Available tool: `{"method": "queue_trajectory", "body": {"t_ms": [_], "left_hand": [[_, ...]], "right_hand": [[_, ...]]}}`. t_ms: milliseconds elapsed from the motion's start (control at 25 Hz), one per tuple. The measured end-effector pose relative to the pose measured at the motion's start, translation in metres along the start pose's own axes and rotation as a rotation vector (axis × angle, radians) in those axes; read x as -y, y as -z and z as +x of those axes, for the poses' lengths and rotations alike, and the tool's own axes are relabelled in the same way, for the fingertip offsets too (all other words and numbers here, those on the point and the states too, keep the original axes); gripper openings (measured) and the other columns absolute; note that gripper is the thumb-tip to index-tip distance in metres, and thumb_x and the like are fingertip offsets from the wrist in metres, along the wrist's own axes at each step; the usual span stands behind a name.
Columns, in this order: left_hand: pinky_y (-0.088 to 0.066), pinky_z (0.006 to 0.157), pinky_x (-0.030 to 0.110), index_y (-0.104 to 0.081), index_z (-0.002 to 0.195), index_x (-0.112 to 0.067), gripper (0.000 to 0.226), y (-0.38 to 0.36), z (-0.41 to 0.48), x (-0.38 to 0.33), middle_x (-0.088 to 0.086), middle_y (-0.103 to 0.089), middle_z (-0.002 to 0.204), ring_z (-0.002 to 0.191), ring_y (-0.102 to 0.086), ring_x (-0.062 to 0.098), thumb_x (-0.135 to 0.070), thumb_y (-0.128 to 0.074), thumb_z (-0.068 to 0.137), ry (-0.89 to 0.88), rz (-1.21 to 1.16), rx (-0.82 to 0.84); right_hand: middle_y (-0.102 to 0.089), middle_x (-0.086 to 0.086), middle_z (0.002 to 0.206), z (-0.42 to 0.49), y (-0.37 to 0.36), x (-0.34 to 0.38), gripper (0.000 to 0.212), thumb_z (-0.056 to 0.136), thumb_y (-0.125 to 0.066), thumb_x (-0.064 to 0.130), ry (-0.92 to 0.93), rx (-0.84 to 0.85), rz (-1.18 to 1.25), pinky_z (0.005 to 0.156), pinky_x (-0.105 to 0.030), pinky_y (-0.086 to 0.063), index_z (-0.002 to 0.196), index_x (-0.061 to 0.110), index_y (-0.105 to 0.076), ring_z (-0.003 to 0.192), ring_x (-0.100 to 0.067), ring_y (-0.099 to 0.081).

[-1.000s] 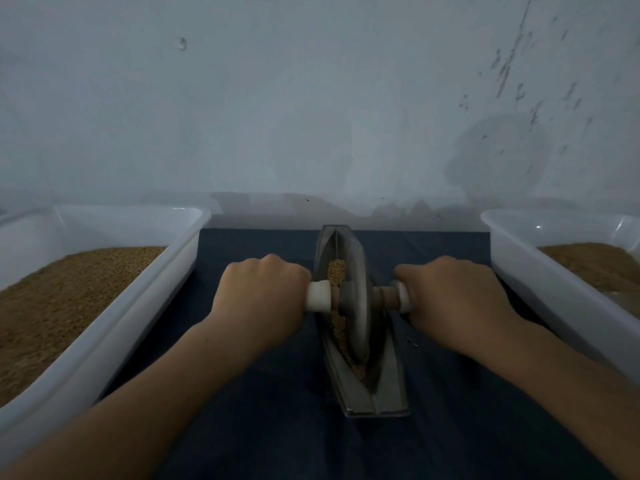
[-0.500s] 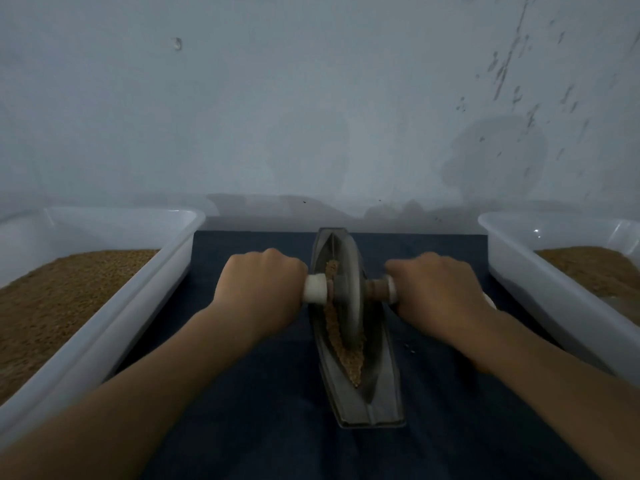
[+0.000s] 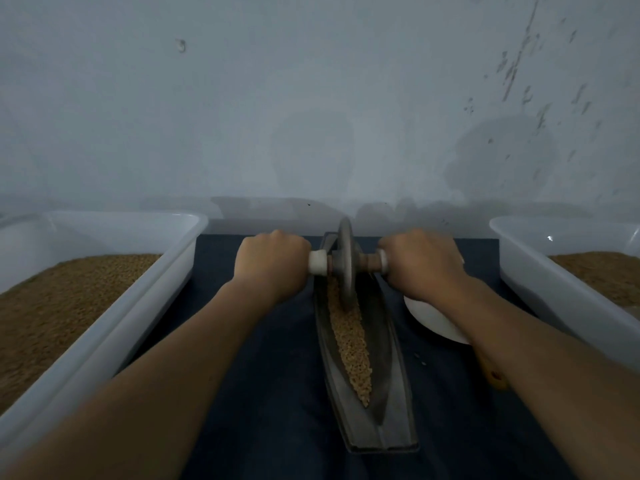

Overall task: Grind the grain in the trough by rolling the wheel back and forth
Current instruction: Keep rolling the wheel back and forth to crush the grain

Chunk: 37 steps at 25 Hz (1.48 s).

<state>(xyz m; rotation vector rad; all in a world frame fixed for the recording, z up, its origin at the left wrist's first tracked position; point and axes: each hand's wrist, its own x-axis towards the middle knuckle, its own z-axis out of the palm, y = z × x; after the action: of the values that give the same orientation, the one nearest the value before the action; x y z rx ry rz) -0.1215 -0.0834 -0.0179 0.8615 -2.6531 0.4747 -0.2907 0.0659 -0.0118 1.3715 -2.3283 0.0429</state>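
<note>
Trough [image 3: 388, 393]: narrow grey metal boat, V-shaped groove, squared lip at the near end, lying lengthwise away from me on a dark blue cloth [image 3: 277, 393].

Wheel [image 3: 346, 268]: thin grey metal disc, on edge in the groove at the trough's far end, rim down in the grain [image 3: 349, 341].

Grain: pale tan, pebbly, a strip along the groove from the wheel toward the near end, tapering to a point short of the lip.

Left hand [image 3: 273, 265]: fingers curled tight round the axle [image 3: 367, 263] left of the trough, against its white sleeve.

Right hand [image 3: 420, 263]: same grip on the right; bare brown wood shows between fist and wheel.

Room: the trough's far tip sits near the cloth's far edge, with the wall close behind. There is open groove toward me. A bare cloth strip lies on both sides.

Left tub [image 3: 104, 337] and right tub [image 3: 540, 285]: smooth white plastic with straight rims, well apart from the trough, both holding a brown granular fill [image 3: 62, 306].

White dish [image 3: 433, 320]: round, smooth, just right of the trough, partly under my right wrist.
</note>
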Motion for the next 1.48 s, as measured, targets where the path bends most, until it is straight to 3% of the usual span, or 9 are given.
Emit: {"method": "queue_trajectory", "body": {"t_ms": [160, 400, 520, 600, 720, 880, 1040, 1240, 1480], "left_hand": [[-0.033, 0.054, 0.032, -0.053, 0.085, -0.031, 0.013, 0.010, -0.044, -0.002, -0.008, -0.037, 0.068, 0.058, -0.039, 0.015, -0.039, -0.063, 0.085, -0.080, 0.012, 0.001], [-0.027, 0.050, 0.030, -0.039, 0.078, -0.034, 0.026, 0.022, -0.070, -0.006, -0.010, -0.030, 0.064, 0.056, -0.038, 0.014, -0.040, -0.064, 0.083, -0.130, 0.075, -0.032], [-0.036, 0.056, 0.033, -0.057, 0.088, -0.027, 0.007, 0.013, -0.031, -0.009, -0.006, -0.040, 0.070, 0.063, -0.049, 0.020, -0.031, -0.062, 0.087, -0.080, 0.075, -0.030], [-0.039, 0.058, 0.034, -0.063, 0.094, -0.022, 0.008, 0.009, -0.002, -0.009, -0.002, -0.053, 0.078, 0.071, -0.058, 0.024, -0.026, -0.059, 0.089, -0.039, 0.078, -0.005], [-0.042, 0.061, 0.035, -0.065, 0.099, -0.024, 0.011, 0.009, 0.008, -0.007, 0.002, -0.062, 0.090, 0.080, -0.063, 0.026, -0.025, -0.060, 0.089, -0.033, 0.048, 0.041], [-0.035, 0.054, 0.032, -0.057, 0.088, -0.029, 0.011, 0.015, -0.046, -0.009, -0.007, -0.041, 0.069, 0.059, -0.044, 0.016, -0.036, -0.065, 0.085, -0.081, 0.028, 0.012], [-0.016, 0.045, 0.027, -0.037, 0.077, -0.034, 0.031, 0.025, -0.077, -0.010, -0.010, -0.029, 0.062, 0.049, -0.024, 0.009, -0.040, -0.068, 0.080, -0.116, 0.044, -0.028], [-0.036, 0.055, 0.033, -0.060, 0.089, -0.027, 0.005, 0.007, -0.027, -0.012, -0.006, -0.043, 0.070, 0.063, -0.050, 0.020, -0.030, -0.062, 0.085, -0.082, 0.052, -0.045], [-0.041, 0.060, 0.036, -0.064, 0.097, -0.024, 0.010, 0.008, 0.001, -0.010, 0.002, -0.059, 0.086, 0.077, -0.062, 0.026, -0.025, -0.061, 0.088, -0.071, 0.063, -0.011]], "right_hand": [[-0.040, 0.011, 0.065, -0.055, 0.006, -0.002, 0.035, 0.080, -0.067, 0.033, 0.042, -0.049, -0.037, 0.047, -0.026, -0.020, 0.071, 0.035, -0.034, 0.056, -0.014, -0.039], [-0.041, 0.011, 0.060, -0.087, 0.014, -0.005, 0.047, 0.067, -0.075, 0.032, 0.080, -0.046, -0.084, 0.045, -0.024, -0.011, 0.071, 0.037, -0.028, 0.048, -0.011, -0.036], [-0.046, 0.006, 0.069, -0.046, -0.001, 0.000, 0.031, 0.083, -0.066, 0.029, 0.000, -0.051, 0.006, 0.050, -0.028, -0.026, 0.077, 0.032, -0.035, 0.059, -0.021, -0.047], [-0.059, -0.001, 0.083, -0.014, -0.008, 0.003, 0.022, 0.088, -0.062, 0.027, -0.040, -0.020, 0.026, 0.058, -0.032, -0.036, 0.082, 0.029, -0.041, 0.078, -0.029, -0.061], [-0.059, 0.000, 0.083, 0.000, -0.006, 0.003, 0.021, 0.087, -0.063, 0.027, -0.040, -0.002, 0.027, 0.060, -0.032, -0.037, 0.079, 0.030, -0.044, 0.083, -0.029, -0.063], [-0.037, 0.010, 0.066, -0.054, 0.005, 0.000, 0.037, 0.079, -0.068, 0.031, 0.061, -0.028, 0.002, 0.050, -0.027, -0.025, 0.070, 0.034, -0.032, 0.059, -0.018, -0.044], [-0.040, 0.012, 0.057, -0.093, 0.020, -0.003, 0.052, 0.065, -0.074, 0.034, 0.123, -0.060, -0.069, 0.045, -0.022, -0.010, 0.065, 0.037, -0.022, 0.047, -0.008, -0.034], [-0.044, 0.008, 0.069, -0.044, 0.001, 0.002, 0.028, 0.082, -0.065, 0.032, 0.002, -0.021, 0.026, 0.051, -0.028, -0.028, 0.074, 0.032, -0.038, 0.064, -0.020, -0.049], [-0.055, 0.002, 0.080, -0.012, -0.004, 0.003, 0.031, 0.086, -0.064, 0.026, -0.024, 0.005, 0.052, 0.060, -0.032, -0.036, 0.071, 0.030, -0.038, 0.080, -0.027, -0.060]]}}
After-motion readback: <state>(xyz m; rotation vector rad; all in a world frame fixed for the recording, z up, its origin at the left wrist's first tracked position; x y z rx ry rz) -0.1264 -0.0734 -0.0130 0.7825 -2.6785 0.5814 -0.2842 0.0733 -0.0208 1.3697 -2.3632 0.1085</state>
